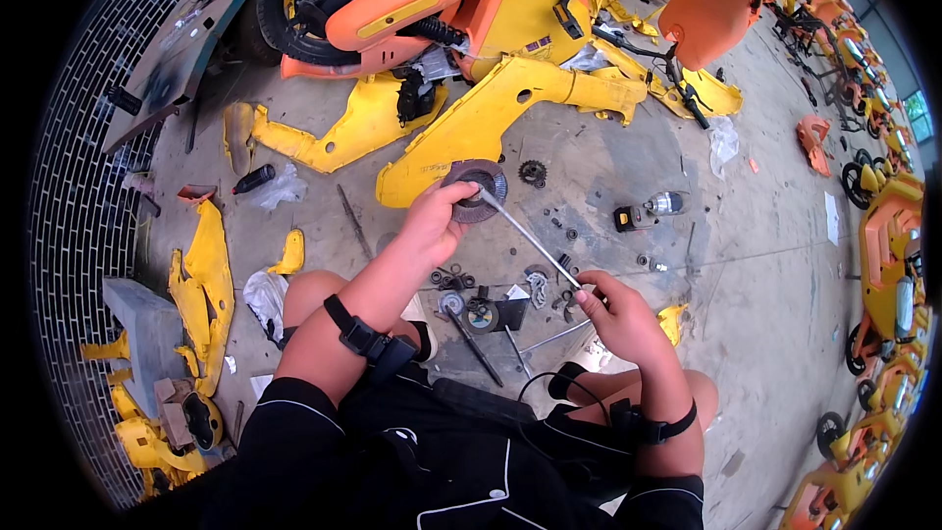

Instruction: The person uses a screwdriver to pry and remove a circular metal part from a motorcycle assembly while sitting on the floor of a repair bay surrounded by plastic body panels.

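Note:
My left hand (439, 219) is closed on a round disc-shaped part (475, 206) with a brownish rim and a grey ridged middle, held up in front of me. My right hand (621, 319) grips the near end of a long thin metal rod (535, 243). The rod slants up to the left, and its far end meets the middle of the disc by my left thumb. Whatever sits at the rod's gripped end is hidden by my fingers. Below my hands on the floor lie a small grinding disc (482, 317), a dark bar (475, 348) and a T-shaped metal tool (525, 345).
A yellow and orange scooter (412, 15) lies ahead. Loose yellow panels (456, 132) rest before it. A cordless power tool (650, 211) and a black sprocket (532, 173) are on the floor. At left stand a grey block (147, 334) and a brick wall; more scooters (888, 304) line the right.

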A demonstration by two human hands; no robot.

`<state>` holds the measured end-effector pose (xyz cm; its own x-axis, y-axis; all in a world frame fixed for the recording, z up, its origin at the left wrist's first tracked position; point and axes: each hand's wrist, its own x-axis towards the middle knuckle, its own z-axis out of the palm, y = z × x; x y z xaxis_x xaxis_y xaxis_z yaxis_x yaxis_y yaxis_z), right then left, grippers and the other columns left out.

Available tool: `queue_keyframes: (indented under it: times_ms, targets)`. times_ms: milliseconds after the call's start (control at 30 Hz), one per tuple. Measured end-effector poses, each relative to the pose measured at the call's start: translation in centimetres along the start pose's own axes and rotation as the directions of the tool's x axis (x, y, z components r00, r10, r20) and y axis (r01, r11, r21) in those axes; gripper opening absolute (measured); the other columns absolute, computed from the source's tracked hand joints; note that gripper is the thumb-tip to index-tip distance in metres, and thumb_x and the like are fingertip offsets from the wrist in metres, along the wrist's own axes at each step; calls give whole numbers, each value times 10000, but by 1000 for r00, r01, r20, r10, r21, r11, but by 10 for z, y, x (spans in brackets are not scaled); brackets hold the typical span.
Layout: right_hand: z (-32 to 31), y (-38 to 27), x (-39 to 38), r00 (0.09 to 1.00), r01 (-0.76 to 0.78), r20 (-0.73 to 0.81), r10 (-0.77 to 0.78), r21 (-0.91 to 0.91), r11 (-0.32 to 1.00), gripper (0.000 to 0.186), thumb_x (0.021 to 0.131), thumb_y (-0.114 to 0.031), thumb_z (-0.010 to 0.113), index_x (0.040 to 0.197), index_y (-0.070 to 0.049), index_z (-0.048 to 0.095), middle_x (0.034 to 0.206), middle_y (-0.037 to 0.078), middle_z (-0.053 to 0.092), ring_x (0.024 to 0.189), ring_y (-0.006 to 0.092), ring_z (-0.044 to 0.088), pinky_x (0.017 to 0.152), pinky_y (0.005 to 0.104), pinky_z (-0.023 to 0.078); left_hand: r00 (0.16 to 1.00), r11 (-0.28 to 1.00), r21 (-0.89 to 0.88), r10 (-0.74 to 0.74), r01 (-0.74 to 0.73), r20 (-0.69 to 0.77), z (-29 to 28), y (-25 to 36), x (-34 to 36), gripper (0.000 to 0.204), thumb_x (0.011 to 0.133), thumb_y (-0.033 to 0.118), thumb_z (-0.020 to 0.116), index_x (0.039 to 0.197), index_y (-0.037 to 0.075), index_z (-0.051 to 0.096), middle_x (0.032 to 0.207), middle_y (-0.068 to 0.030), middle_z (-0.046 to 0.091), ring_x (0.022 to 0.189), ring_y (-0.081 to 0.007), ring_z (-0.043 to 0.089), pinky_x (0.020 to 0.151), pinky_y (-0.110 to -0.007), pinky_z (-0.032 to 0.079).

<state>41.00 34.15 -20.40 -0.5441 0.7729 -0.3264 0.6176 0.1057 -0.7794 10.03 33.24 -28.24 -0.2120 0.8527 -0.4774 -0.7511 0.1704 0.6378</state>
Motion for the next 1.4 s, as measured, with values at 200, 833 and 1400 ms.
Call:
queue_keyframes:
  times_ms: [200,833,1400]
  targets:
    - [-1,5,3,999,23,-35,-26,-91,996,226,1000,-244,622,1095,-45,672,799,186,674,758,378,658,682,438,513,999,996,84,31,-28,-41,12,3,-5,334,977,79,620,1303,16,584,1223,-99,688,1110,-200,684,969,-355,561]
    - [41,31,21,922,163,-265,-281,-392,905,157,993,-232,618,1046,-88,655,865,172,679,729,424,651,618,488,516,982,922,341,185,-183,25,7,3,-1,313,947,34,674,1253,-6,618,1154,-76,708,1035,-169,677,918,-340,543]
    - [92,27,28,987,-149,132,88,576,804,254,1084,-243,502,982,-35,608,636,-11,477,440,85,391,400,256,331,975,966,181,203,-185,-87,4,3,-2,301,945,49,663,1239,8,620,1141,-83,711,1013,-179,695,893,-343,563]
